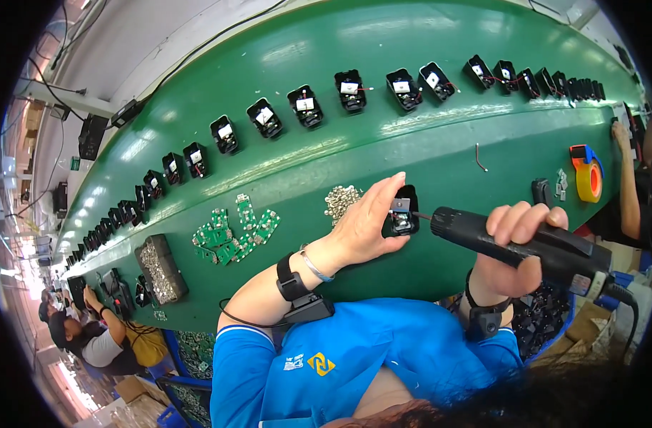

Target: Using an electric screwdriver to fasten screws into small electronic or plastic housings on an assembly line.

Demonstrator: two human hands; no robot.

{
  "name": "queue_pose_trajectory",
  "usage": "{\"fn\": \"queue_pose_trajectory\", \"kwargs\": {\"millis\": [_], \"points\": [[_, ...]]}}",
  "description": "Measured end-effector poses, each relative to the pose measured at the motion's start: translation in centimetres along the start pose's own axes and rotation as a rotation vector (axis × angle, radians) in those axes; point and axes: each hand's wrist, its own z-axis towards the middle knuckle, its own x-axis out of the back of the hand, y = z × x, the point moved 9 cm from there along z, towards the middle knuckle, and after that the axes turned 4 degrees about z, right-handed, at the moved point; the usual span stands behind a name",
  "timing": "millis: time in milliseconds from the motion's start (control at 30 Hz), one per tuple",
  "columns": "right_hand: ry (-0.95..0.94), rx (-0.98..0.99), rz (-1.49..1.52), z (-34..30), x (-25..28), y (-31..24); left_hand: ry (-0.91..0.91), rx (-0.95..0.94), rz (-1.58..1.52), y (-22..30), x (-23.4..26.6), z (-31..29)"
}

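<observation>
My left hand steadies a small black plastic housing on the green bench, fingers along its far side and thumb at its near edge. Inside the housing are a metal plate and small parts, partly hidden by the hand. In my right hand is a black corded electric screwdriver, held nearly level. Its thin bit points left at the housing's right side; whether the tip touches a screw cannot be made out. Just left of the housing lies a heap of small metal parts, partly behind my left hand.
A curved row of similar black housings runs along the far bench. Green circuit boards and a dark tray of small metal parts lie left. Right are a short wire, a tape dispenser and a co-worker's arm.
</observation>
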Motion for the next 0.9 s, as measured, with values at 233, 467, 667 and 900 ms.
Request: {"fn": "queue_pose_trajectory", "kwargs": {"millis": [233,467,667,900], "points": [[0.067,-0.033,-0.012,-0.3,1.7,2.2,0.042,-0.009,0.112,-0.5,-0.5,0.6],[-0.005,-0.062,-0.041,-0.4,1.2,4.1,0.052,0.023,0.116,-1.3,-0.5,0.9],[0.024,-0.075,-0.053,-0.4,1.7,4.6,0.047,0.033,0.131,-1.2,-0.5,1.3],[0.018,-0.074,-0.044,-0.3,1.7,4.4,0.047,0.028,0.141,-1.1,-0.7,1.4]]}}
